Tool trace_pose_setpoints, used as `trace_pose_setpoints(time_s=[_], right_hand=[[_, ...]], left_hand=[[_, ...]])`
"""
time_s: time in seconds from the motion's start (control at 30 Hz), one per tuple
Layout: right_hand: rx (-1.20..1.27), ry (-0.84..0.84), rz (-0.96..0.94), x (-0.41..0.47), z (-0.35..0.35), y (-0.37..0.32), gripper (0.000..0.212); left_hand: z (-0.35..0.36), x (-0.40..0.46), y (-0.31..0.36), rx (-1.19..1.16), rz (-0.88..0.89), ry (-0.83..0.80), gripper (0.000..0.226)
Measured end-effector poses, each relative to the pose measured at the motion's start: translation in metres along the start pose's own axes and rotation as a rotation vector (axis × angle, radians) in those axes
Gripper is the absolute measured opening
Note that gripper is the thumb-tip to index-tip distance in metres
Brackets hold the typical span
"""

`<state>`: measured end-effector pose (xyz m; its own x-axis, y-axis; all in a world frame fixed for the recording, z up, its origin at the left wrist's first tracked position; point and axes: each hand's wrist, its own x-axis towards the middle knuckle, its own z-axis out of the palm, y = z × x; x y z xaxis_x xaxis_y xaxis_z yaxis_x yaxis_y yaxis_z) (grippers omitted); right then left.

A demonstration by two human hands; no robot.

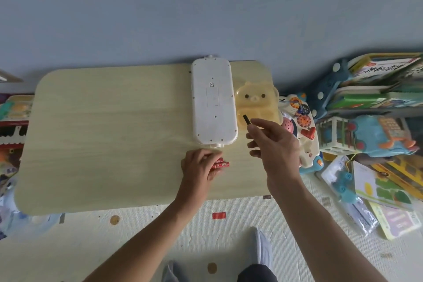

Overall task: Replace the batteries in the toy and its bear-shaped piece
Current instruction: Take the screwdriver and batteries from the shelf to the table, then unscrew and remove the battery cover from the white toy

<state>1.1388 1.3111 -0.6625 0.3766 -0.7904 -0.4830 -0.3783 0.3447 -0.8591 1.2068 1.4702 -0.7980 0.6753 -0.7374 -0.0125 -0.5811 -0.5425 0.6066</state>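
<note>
The white toy (214, 101) lies face down on the low wooden table (103, 135), its battery cover closed. To its right rests the yellow bear-shaped piece (257, 103). My right hand (274, 144) hovers in front of the bear and pinches a thin black stick-like tool (246, 119) between thumb and fingers. My left hand (199, 166) rests on the table just below the toy, its fingers on red batteries (220, 164) that lie there; part of the batteries is hidden under the fingers.
A colourful activity toy (302, 126) stands off the table's right edge. Books, a blue toy and a white basket (377, 110) are piled at the right. More toys sit at the left (13, 117). A play mat (137, 236) covers the floor; my legs are below.
</note>
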Motion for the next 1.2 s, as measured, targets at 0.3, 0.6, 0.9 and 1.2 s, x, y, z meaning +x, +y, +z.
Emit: trace_pose_setpoints(time_s=[0.3,0.6,0.9,1.2], right_hand=[[0.034,-0.046,-0.058,0.033,0.023,-0.011,0.016],[0.028,-0.124,-0.17,0.09,0.05,0.003,0.012],[0.101,-0.221,-0.295,0.111,0.06,0.013,0.011],[0.151,-0.26,-0.406,0.121,0.069,0.022,0.012]], left_hand=[[-0.003,0.0,-0.016,-0.2,0.03,0.046,0.046],[0.001,0.002,-0.024,-0.18,0.076,0.087,0.058],[-0.007,-0.002,-0.029,-0.255,0.093,0.108,0.068],[-0.051,0.076,-0.023,-0.288,0.143,0.298,0.059]])
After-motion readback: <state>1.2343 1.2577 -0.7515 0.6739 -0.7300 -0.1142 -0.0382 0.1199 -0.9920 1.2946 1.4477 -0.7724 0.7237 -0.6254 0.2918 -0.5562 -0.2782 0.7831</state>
